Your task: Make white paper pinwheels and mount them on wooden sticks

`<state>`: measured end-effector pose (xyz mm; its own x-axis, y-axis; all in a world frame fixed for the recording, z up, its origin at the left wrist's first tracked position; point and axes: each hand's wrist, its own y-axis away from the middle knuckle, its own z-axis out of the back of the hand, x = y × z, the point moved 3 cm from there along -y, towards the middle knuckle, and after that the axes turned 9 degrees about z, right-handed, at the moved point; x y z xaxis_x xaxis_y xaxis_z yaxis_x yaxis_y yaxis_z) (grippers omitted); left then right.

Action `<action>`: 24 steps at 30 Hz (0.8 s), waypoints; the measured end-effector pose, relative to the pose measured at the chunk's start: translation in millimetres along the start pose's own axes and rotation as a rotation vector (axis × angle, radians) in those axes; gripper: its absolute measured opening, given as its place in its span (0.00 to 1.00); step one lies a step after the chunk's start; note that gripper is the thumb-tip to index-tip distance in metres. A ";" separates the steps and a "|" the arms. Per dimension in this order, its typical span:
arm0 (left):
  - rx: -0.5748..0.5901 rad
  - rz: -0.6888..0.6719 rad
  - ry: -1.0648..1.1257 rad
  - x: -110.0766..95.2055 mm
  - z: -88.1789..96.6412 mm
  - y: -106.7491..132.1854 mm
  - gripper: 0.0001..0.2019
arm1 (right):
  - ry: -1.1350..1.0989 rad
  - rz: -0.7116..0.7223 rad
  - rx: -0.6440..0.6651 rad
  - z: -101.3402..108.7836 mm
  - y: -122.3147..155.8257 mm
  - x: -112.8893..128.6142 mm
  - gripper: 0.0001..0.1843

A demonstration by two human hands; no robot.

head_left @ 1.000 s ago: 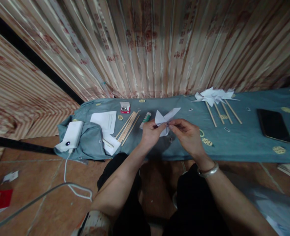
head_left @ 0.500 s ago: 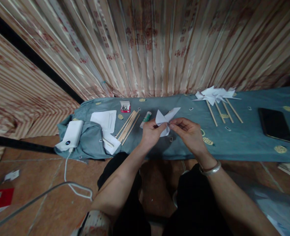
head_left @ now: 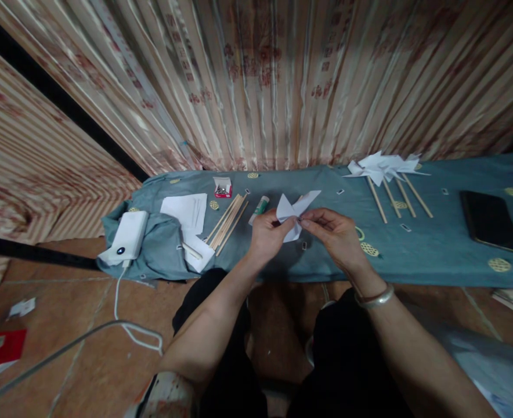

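A white paper pinwheel (head_left: 286, 210) is held above the cloth, its folded blades pointing up and outward. My left hand (head_left: 266, 235) is closed on it, thumb pressed near its centre. At that centre, the thumb and fingers of my right hand (head_left: 332, 232) are pinched together, around a small dark spot too tiny to name. Just behind my left hand lies a green and white glue stick (head_left: 260, 208). Several wooden sticks (head_left: 228, 223) lie in a bunch to the left. Beyond them stands a small open red box (head_left: 223, 188) with shiny metal bits inside.
Several finished pinwheels (head_left: 380, 168) on sticks lie at the back right, with a dark phone (head_left: 490, 220) farther right. White paper sheets (head_left: 187, 212) and a white power bank (head_left: 129, 235) with a cable are at the left. A striped curtain (head_left: 256, 87) hangs behind the cloth-covered surface (head_left: 434, 249).
Both hands stay at the pinwheel in almost the same pose. The view has shifted very slightly, and nothing has been let go.
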<state>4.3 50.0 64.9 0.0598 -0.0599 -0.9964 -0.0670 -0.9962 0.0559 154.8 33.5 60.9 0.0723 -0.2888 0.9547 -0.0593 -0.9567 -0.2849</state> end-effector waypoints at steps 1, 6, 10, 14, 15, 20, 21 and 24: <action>0.001 -0.016 -0.023 0.4 0.5 0.0 0.05 | -0.002 -0.004 0.002 0.2 -0.1 -0.1 0.14; -0.003 -0.070 -0.108 1.8 2.7 1.0 0.08 | -0.031 -0.021 0.020 0.6 -0.6 0.2 0.13; 0.001 -0.080 -0.165 3.1 3.4 0.6 0.10 | -0.029 -0.002 0.013 0.7 -1.0 0.8 0.13; 0.012 -0.097 -0.184 2.7 2.8 -0.1 0.11 | -0.031 -0.007 0.010 0.5 -0.9 0.6 0.13; 0.014 -0.102 -0.178 2.3 2.7 -0.2 0.11 | -0.034 -0.010 0.011 0.4 -0.8 0.6 0.13; 0.030 -0.105 -0.143 1.6 2.6 0.2 0.10 | -0.021 -0.005 0.021 0.7 -0.7 0.5 0.12; 0.029 -0.104 -0.143 1.7 2.8 0.3 0.10 | -0.015 -0.004 0.021 0.9 -0.7 0.4 0.12; 0.030 -0.104 -0.143 2.5 2.6 0.3 0.09 | -0.006 -0.006 0.023 1.1 -0.8 -0.5 0.13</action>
<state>1.9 49.8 62.3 -0.0738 0.0548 -0.9958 -0.0973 -0.9941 -0.0475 155.9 34.3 60.5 0.0789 -0.2829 0.9559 -0.0361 -0.9591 -0.2809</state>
